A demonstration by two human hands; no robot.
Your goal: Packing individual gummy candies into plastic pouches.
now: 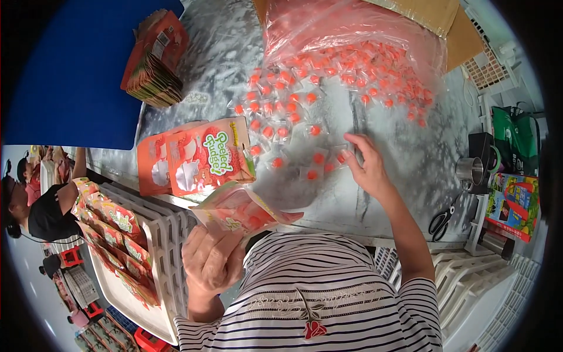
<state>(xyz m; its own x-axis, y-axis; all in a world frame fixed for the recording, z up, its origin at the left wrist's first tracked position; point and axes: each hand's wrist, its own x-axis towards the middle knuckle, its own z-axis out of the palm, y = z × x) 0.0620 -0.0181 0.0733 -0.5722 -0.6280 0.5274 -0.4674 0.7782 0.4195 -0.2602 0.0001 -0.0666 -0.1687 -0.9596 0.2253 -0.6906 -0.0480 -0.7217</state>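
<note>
Left grip (pixel 212 258): closed on one printed pouch (pixel 252 216), raised above the near edge of the surface (pixel 337 217), just before my striped shirt (pixel 352 264). Long axis: roughly left to right, tilted, one narrow corner pointing right; which end is the mouth, I cannot tell. Hold, by my judgement: low, for a firm purchase leaving the upper part free. Right grip (pixel 366 167): thumb and forefinger slightly apart, at one wrapped red sweet (pixel 341 157). Loose sweets (pixel 277 162): spread singly, presumably for easy picking. Flat pouches (pixel 220 154): lying left, likely for reach.
</note>
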